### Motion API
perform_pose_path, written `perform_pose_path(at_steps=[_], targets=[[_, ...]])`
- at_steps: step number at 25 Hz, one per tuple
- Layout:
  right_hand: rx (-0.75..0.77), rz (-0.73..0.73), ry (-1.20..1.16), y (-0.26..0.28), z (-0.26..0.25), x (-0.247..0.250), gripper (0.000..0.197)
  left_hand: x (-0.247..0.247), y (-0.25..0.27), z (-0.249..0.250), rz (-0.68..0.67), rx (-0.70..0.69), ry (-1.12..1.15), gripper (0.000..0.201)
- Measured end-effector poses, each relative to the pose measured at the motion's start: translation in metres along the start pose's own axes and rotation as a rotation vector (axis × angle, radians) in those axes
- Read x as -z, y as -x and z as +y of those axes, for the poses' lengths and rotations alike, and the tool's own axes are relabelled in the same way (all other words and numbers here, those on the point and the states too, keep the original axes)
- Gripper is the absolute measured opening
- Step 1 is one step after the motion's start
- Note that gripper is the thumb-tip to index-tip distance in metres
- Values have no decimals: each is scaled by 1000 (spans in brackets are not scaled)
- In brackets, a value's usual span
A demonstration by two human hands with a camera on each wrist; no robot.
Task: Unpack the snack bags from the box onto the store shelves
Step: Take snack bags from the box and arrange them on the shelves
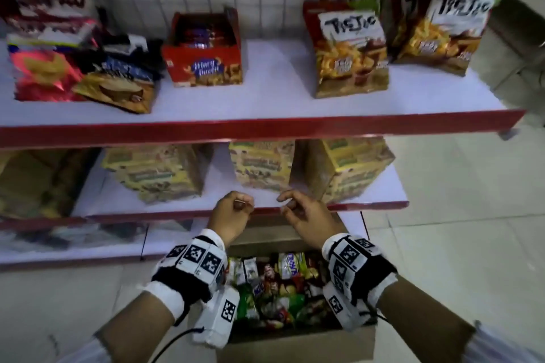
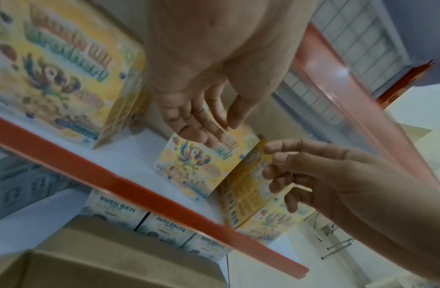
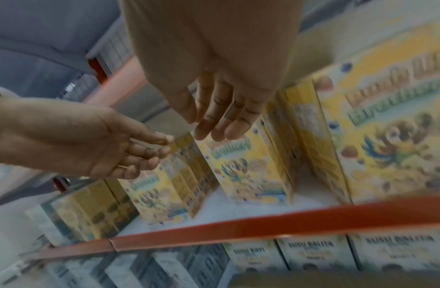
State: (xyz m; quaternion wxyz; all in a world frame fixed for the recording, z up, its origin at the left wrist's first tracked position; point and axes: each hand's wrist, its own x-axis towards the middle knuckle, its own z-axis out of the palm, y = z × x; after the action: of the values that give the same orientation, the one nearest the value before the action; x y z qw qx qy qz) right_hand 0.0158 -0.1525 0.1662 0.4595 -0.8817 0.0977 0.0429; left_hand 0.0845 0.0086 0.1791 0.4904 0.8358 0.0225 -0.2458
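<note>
Left hand [image 1: 231,213] and right hand [image 1: 306,216]: empty, fingers loosely curled, above the box [image 1: 295,345]. Snack bags [image 1: 280,289] inside. Middle shelf [image 1: 177,216]: yellow cartons [image 1: 262,166].

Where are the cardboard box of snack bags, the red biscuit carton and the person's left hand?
cardboard box [image 1: 295,346], head view, front wall.
red biscuit carton [image 1: 203,68], head view, front face.
left hand [image 1: 231,215], head view, back of hand.
</note>
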Motion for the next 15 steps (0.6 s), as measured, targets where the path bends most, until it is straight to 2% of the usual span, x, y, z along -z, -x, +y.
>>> perform_pose_path(at_steps=[5, 9, 12, 15], targets=[[-123, -139, 96, -16, 146, -85, 28, -48, -64, -121, -41, 34, -23, 17], [-167, -269, 354, -32, 263, -140, 32, -89, -105, -209, -134, 51, -89, 16], [-188, -394, 545, -44, 322, -170, 30, -111, -126, -251, -176, 15, -125, 24], [-169, -528, 584, -51, 343, -201, 28, -117, -136, -262, -221, -39, -126, 19]])
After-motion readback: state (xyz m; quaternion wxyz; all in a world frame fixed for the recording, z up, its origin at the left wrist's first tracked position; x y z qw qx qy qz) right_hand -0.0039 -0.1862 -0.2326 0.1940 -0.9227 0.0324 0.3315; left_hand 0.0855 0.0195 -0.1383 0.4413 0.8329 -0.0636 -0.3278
